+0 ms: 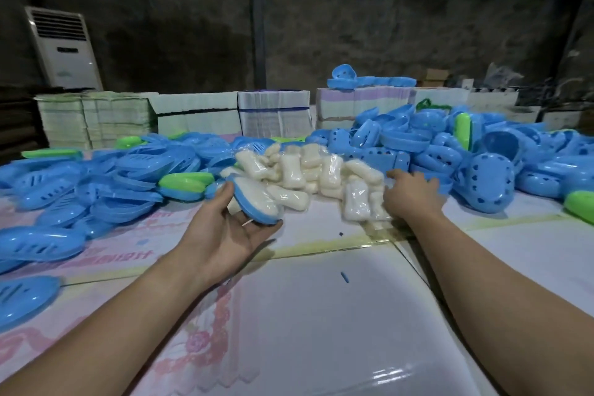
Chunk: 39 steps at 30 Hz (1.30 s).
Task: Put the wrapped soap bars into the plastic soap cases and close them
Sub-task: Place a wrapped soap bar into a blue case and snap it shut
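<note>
My left hand (225, 231) holds a blue case half (254, 214) from below, palm up, with a wrapped white soap bar (257, 196) lying in it. A heap of wrapped soap bars (308, 170) sits just beyond, at the middle of the table. My right hand (411, 193) reaches palm down over the heap's right edge, beside a wrapped bar (355, 202), toward the blue lids (430, 157); its fingertips are hidden, so what they touch is unclear.
Piles of blue case halves (106, 180) with a few green ones (186, 182) cover the table's left and right. Stacked flat cartons (193, 116) line the far edge. A white air-conditioner (64, 48) stands at the back left. The near table sheet (321, 315) is glossy white.
</note>
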{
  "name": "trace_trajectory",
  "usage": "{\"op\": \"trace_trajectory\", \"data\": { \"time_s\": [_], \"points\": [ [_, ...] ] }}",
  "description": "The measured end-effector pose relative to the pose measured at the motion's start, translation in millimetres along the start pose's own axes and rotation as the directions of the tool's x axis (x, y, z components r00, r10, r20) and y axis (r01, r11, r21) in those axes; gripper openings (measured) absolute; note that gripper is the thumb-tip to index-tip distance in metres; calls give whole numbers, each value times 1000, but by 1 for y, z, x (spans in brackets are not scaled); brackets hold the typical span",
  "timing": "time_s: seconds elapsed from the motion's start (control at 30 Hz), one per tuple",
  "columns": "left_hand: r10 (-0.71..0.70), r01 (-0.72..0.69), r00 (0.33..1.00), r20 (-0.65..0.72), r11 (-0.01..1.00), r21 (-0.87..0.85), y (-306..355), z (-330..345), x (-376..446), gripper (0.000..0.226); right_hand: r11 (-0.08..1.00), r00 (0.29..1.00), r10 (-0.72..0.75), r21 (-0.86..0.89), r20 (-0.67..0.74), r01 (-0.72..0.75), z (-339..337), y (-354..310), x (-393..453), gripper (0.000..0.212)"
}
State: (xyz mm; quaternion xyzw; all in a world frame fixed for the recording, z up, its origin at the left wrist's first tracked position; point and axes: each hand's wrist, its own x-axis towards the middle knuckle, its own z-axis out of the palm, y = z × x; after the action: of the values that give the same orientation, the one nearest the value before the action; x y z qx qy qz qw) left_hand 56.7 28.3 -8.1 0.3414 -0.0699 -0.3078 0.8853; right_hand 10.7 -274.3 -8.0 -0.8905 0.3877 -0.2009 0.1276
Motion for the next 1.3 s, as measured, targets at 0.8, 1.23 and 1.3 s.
{"op": "trace_trajectory", "data": {
  "time_s": [0.8,1.23,1.3],
  "points": [
    [53,-54,997,-59,999,-7,6,4,-5,46,69,788,-581,977,204,-202,-50,-61,-66,24],
    [-73,73,997,9,997,-10,-2,13,-14,60,306,710,-663,951,240,-36,-16,-82,-91,45],
    [-77,77,997,15,997,-23,-1,12,-14,62,323,726,-657,946,202,29,-12,-84,-95,49]
  ]
}}
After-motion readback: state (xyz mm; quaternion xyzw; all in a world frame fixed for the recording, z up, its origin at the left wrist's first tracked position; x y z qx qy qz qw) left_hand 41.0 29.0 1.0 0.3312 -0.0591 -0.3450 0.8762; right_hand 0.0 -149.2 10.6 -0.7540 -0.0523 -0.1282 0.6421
